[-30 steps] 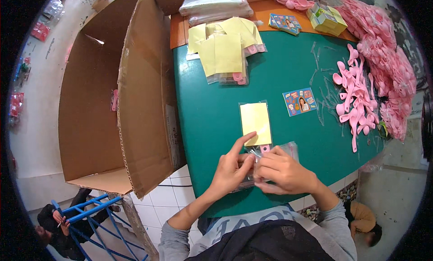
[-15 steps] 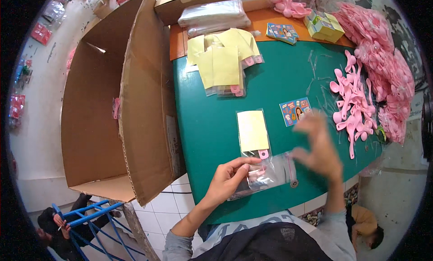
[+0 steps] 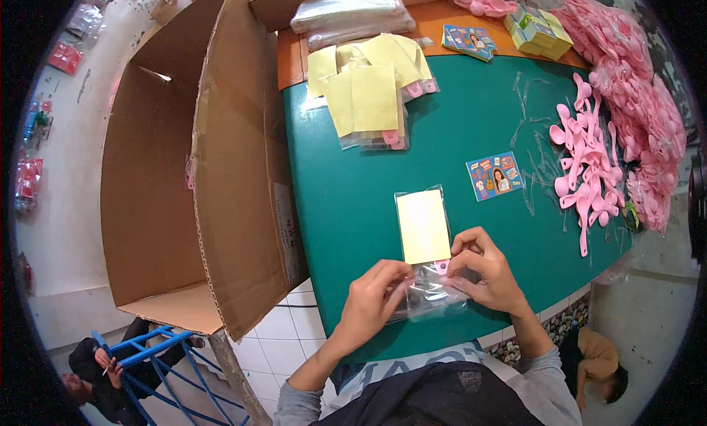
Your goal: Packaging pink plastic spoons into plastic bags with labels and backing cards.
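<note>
A clear plastic bag (image 3: 433, 299) lies at the table's near edge between my two hands. My left hand (image 3: 372, 297) pinches its left side, and my right hand (image 3: 487, 275) has thumb and fingers closed at its upper right part. Just beyond is a flat clear packet with a plain yellow card (image 3: 425, 227) in it. The pink handle end (image 3: 442, 267) of a utensil shows at the packet's lower edge, close to my right fingertips. Whether this packet and the bag overlap or are joined, I cannot tell. A blue printed card (image 3: 493, 177) lies beyond my right hand.
Loose pink spoons (image 3: 585, 168) lie at the right, beside bulky bags of pink utensils (image 3: 641, 109). Filled yellow-card packets (image 3: 372, 98), stacked clear bags (image 3: 353, 15), more printed cards (image 3: 469, 41) and a card block (image 3: 539, 32) stand at the back. A tall cardboard box (image 3: 239, 168) borders the left.
My right hand has come down and left from beside the blue card to the clear bag, and now grips it. My left hand keeps its hold. The view has shifted slightly.
</note>
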Demonstrator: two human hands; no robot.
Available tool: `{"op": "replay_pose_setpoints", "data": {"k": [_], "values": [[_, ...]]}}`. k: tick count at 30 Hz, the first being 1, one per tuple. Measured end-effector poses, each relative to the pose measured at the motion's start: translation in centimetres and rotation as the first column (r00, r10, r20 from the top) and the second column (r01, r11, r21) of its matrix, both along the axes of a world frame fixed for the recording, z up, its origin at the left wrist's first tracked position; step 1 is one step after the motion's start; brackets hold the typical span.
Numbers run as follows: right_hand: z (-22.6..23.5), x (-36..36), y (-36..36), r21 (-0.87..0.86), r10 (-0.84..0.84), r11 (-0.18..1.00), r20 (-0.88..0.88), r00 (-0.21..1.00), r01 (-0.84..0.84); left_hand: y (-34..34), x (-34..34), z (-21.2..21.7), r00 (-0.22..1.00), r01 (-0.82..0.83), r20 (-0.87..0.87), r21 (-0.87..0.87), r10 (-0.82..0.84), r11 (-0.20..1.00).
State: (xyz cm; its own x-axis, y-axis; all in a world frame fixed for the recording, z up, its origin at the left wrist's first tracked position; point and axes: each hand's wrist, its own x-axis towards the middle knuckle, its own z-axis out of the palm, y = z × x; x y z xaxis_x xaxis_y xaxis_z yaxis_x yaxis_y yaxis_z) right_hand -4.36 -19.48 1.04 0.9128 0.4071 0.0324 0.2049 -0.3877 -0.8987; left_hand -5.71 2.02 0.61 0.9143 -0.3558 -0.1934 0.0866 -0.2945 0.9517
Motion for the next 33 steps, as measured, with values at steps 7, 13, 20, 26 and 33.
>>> {"op": "replay_pose_setpoints", "data": {"k": [7, 13, 20, 26, 33], "values": [[-1.4, -1.3, 0.7, 0.346, -0.11, 0.899, -0.416, 0.903, 0.269, -0.4, 0.2, -0.1, 0.981, -0.079, 0.186, 0.076, 0.063, 0.994], [-0.9, -1.4, 1.8, 0.325, -0.251, 0.823, -0.528, 0.811, 0.466, -0.7, 0.1, -0.6, 0.989, -0.13, 0.08, 0.026, 0.127, 0.991], [-0.9, -1.2, 2.3, 0.246, -0.349, 0.813, -0.518, 0.781, 0.527, -0.6, 0.0, -1.4, 0.984, -0.16, -0.083, -0.063, 0.155, 0.985], [-1.1, -1.1, 2.5, 0.266, -0.338, 0.824, -0.478, 0.811, 0.5, -1.2, -0.5, -1.6, 0.95, -0.3, -0.146, -0.187, 0.275, 0.936], [-1.9, -1.3, 2.5, 0.299, -0.367, 0.801, -0.438, 0.821, 0.518, -1.0, -0.6, -1.7, 0.972, -0.221, -0.113, -0.156, 0.205, 0.963]]}}
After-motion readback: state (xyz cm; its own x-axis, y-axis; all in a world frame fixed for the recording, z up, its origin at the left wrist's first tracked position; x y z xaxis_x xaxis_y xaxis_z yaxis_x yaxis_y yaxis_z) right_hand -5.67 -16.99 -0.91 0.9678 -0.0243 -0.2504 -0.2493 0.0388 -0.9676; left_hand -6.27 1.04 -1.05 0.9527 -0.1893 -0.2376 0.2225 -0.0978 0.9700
